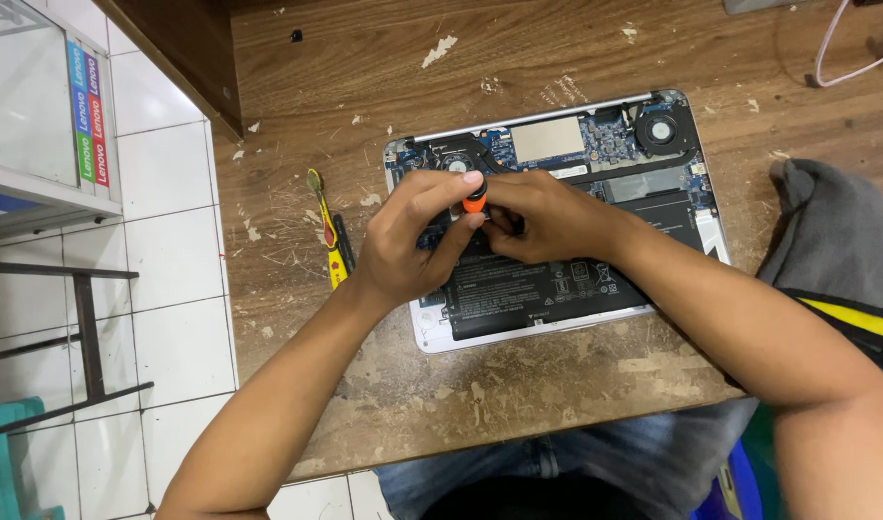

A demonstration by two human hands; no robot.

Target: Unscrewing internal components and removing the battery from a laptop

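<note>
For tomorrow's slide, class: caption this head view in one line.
Both hands, left and right, steady an orange-capped screwdriver over an opened laptop on a worn wooden table.

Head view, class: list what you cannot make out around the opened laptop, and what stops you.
- Screwdriver: only its orange cap shows; both hands' fingers hide shaft and tip.
- Laptop board beneath the left hand and right hand: covered.
- Yellow tool: kind unclear.
- Pink cable: cut off by the top edge.
</note>
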